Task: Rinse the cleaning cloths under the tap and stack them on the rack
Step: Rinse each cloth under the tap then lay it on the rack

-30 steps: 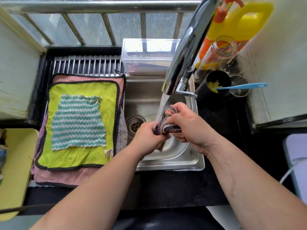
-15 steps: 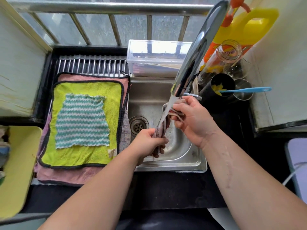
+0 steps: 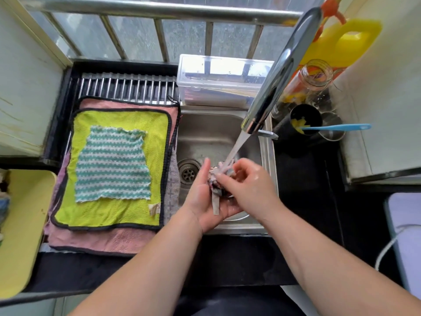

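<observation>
Bunched pink-grey striped cloth under chrome tap's stream, long axis running tap-to-person, left hand flat-fingered beneath, right hand pinching it

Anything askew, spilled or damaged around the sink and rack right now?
Minor only. The topmost teal striped cloth lies skewed, its edges ragged and uneven, unlike the squared green cloth beneath. A grey cloth sticks out past the pink cloth at its right edge, along the sink. No spill visible.

left grip: under cloth | right grip: grasping it | tap: running
</observation>
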